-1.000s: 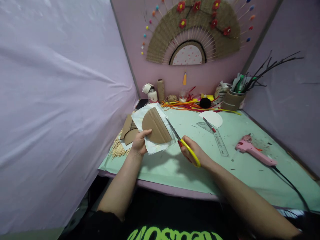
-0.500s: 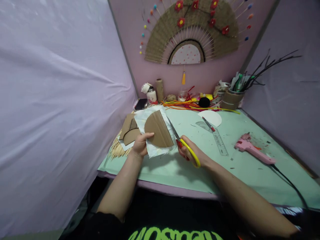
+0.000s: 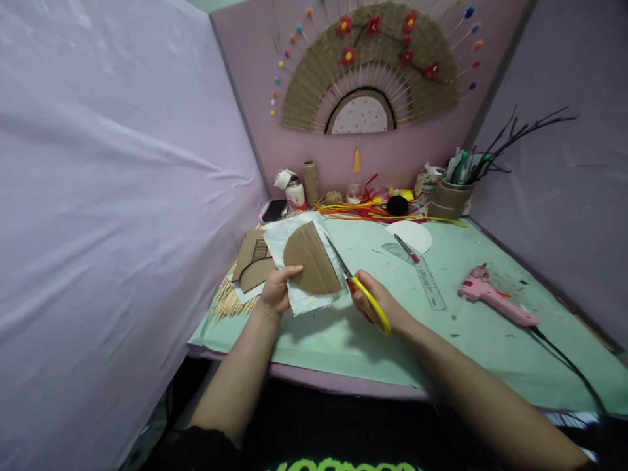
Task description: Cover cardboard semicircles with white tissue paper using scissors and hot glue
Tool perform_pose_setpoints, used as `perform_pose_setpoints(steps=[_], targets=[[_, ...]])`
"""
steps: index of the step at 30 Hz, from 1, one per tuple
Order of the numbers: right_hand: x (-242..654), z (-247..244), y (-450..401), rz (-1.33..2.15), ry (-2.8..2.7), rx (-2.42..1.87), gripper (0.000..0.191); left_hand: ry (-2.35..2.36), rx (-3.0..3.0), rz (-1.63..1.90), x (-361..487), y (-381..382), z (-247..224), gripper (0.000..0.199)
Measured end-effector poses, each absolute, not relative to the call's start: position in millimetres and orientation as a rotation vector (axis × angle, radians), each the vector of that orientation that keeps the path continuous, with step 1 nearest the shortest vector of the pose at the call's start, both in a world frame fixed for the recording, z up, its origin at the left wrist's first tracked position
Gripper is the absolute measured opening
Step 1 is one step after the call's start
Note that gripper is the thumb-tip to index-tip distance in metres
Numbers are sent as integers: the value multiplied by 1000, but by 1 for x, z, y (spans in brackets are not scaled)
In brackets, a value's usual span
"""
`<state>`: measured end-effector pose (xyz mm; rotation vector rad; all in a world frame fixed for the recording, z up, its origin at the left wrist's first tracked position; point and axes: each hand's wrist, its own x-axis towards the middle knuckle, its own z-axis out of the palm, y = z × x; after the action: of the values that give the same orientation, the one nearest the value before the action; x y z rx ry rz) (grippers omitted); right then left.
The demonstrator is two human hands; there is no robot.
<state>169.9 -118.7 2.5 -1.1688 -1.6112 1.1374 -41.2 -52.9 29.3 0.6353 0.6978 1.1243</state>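
Note:
My left hand (image 3: pixel 278 288) grips a half-round piece of brown cardboard (image 3: pixel 311 259) together with the pale patterned cloth (image 3: pixel 277 237) behind it, its thumb lying on the cardboard's lower left. The cloth sticks out past the cardboard on several sides. In my right hand (image 3: pixel 375 296) are scissors (image 3: pixel 371 303) with yellow and red handles. Their blades point up and left, along the cloth's right edge beside the straight side of the cardboard. Whether the blades touch the cloth is hard to make out.
Cardboard pieces (image 3: pixel 246 256) lie over thin sticks (image 3: pixel 230 298) at the left. Right of my hands are a clear ruler (image 3: pixel 432 285), a pen (image 3: pixel 407 248), white paper (image 3: pixel 417 235) and a pink glue gun (image 3: pixel 498 302) with a cord. Pipe cleaners (image 3: pixel 338 210) and jars line the back.
The camera view has tilted up slightly, so the scene sits a little lower. My hands, the cardboard, cloth and scissors keep nearly the same position relative to one another.

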Motion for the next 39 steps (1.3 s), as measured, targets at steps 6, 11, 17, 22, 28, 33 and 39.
perform_pose_setpoints(steps=[6, 11, 17, 22, 28, 33, 39], targets=[[172, 2, -118, 1138, -1694, -1059, 68, 715, 623, 1128, -40, -55, 32, 39], [173, 1, -117, 1129, -1694, -1056, 68, 713, 623, 1146, -39, -57, 29, 41], [174, 0, -118, 1141, -1681, -1056, 66, 723, 623, 1152, -35, -57, 30, 42], [172, 2, -120, 1141, -1624, -1054, 64, 717, 628, 1142, -34, -58, 31, 42], [170, 5, -120, 1106, -1550, -1159, 53, 708, 630, 1145, -36, -56, 28, 43], [170, 2, -117, 1088, -1536, -1200, 49, 704, 625, 1148, -38, -55, 27, 44], [172, 2, -117, 1108, -1570, -1156, 50, 721, 657, 1132, -39, -56, 32, 43]])
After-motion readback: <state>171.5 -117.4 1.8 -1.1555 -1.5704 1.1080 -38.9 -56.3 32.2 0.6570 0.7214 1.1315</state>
